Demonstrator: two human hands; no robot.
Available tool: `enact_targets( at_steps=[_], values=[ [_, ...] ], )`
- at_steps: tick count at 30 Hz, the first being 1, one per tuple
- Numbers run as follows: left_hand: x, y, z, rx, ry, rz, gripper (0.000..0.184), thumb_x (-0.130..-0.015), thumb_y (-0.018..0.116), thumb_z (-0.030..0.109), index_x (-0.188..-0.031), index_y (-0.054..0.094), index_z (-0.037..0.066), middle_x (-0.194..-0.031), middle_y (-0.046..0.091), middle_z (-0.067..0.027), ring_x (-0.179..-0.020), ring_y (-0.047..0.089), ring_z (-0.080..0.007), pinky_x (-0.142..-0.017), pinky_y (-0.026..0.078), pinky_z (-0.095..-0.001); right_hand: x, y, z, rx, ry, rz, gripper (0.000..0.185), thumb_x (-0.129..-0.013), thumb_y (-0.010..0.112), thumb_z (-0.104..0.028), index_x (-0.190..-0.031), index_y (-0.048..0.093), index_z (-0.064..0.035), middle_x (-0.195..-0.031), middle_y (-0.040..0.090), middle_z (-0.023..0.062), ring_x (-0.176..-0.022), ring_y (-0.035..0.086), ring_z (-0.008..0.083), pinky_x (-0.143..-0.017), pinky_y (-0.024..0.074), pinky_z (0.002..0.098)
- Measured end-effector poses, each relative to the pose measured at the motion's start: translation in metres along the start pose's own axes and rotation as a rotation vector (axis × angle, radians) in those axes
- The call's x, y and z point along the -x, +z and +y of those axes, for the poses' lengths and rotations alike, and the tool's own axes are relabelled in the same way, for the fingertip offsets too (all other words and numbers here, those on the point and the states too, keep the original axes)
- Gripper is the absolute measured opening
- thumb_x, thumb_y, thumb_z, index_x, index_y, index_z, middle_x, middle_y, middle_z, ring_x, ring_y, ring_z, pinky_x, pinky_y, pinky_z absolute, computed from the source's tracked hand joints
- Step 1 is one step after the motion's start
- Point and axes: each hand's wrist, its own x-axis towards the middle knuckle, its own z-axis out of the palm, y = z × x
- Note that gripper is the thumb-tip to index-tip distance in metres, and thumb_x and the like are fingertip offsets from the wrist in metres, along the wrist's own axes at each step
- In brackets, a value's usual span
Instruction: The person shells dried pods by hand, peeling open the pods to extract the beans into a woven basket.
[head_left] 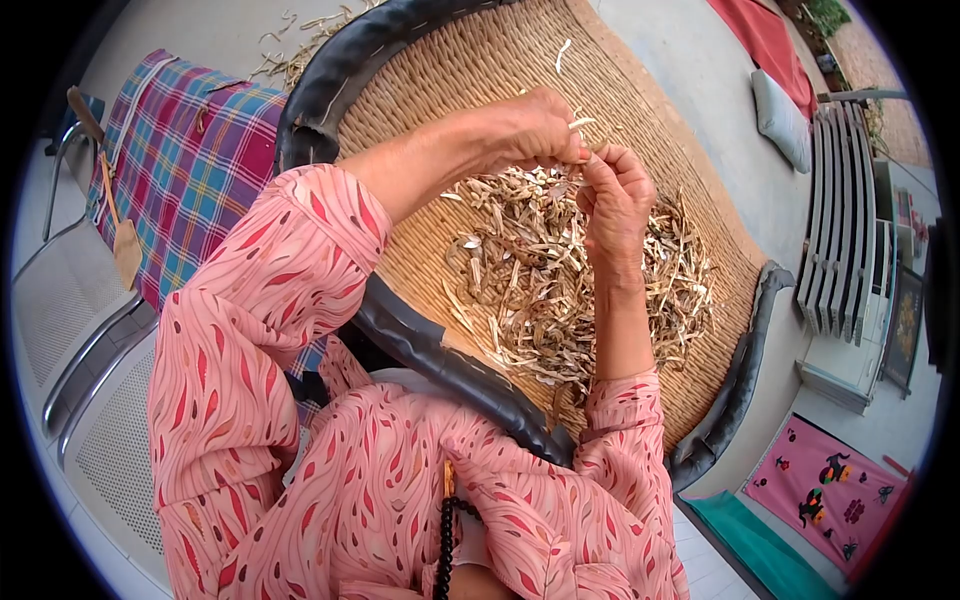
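Note:
My left hand [537, 130] and my right hand [618, 195] meet above a woven winnowing tray [400, 130], their fingertips pinched together. Between them is a dried bean pod, mostly covered by the fingers. A pale strip of pod [581, 123] sticks out beside my left hand. Below lies a heap of dry, split pods and husks [540, 290], brown and cream, spread over the tray's middle. Whether any beans lie among them is hard to tell. One loose pale pod piece [563, 55] rests apart on the weave near the far side.
Black padding [410, 325] edges parts of the tray in front of my lap. On the left are a plaid cloth [215, 150] and perforated metal chairs [115, 440]. More pods [290, 60] lie on the floor beyond. A grey cushion [782, 120] and a pink mat [820, 490] lie right.

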Motion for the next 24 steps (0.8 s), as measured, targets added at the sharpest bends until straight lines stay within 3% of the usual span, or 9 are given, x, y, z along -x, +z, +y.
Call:
enact_targets(
  at_steps=[5, 14, 18, 21, 24],
  values=[
    [0.0, 0.004, 0.004, -0.145, 0.007, 0.091, 0.016, -0.08, 0.058, 0.008, -0.065, 0.053, 0.007, -0.056, 0.046, 0.0026, -0.046, 0.036, -0.0048, -0.04, 0.026, -0.0204, -0.003, -0.002, 0.007, -0.096, 0.028, -0.011, 0.007, -0.083, 0.059, -0.006, -0.08, 0.054, -0.0023, -0.061, 0.049, -0.0026, -0.046, 0.039, 0.0028, -0.04, 0.0306, 0.0162],
    [0.0, 0.012, -0.002, 0.034, 0.012, 0.033, 0.019, -0.086, 0.057, 0.019, -0.072, 0.051, 0.007, -0.055, 0.043, 0.003, -0.047, 0.035, -0.0038, -0.04, 0.027, -0.0187, -0.003, 0.004, 0.0, 0.073, -0.041, 0.014, 0.009, -0.083, 0.061, -0.007, -0.084, 0.057, 0.0014, -0.068, 0.056, 0.0014, -0.05, 0.045, 0.0041, -0.042, 0.035, 0.0161],
    [-0.001, 0.01, 0.004, 0.081, -0.003, 0.202, 0.02, -0.087, 0.055, 0.02, -0.073, 0.05, 0.006, -0.058, 0.042, 0.0028, -0.043, 0.032, -0.0029, -0.034, 0.023, -0.017, 0.003, 0.001, -0.012, 0.049, 0.073, 0.001, 0.011, -0.084, 0.06, -0.01, -0.084, 0.058, 0.0003, -0.068, 0.056, 0.0022, -0.052, 0.046, 0.0045, -0.044, 0.0376, 0.017],
    [-0.003, 0.003, 0.007, 0.366, -0.041, 0.293, 0.019, -0.088, 0.052, 0.018, -0.074, 0.049, 0.005, -0.06, 0.047, -0.0003, -0.045, 0.042, -0.0042, -0.033, 0.027, -0.0171, 0.014, -0.015, -0.008, 0.51, 0.129, -0.189, 0.01, -0.083, 0.06, -0.01, -0.078, 0.06, -0.0022, -0.065, 0.056, 0.0021, -0.051, 0.045, 0.007, -0.044, 0.0375, 0.0208],
    [-0.03, -0.01, -0.013, 0.589, -0.06, 0.204, 0.02, -0.083, 0.052, 0.019, -0.068, 0.051, 0.005, -0.056, 0.047, -0.0066, -0.043, 0.043, -0.0137, -0.036, 0.036, -0.0264, 0.035, -0.023, 0.017, 1.032, 0.058, -0.509, 0.012, -0.077, 0.065, -0.012, -0.071, 0.058, -0.0037, -0.064, 0.056, 0.0081, -0.052, 0.05, 0.0156, -0.047, 0.0404, 0.031]
  ],
)
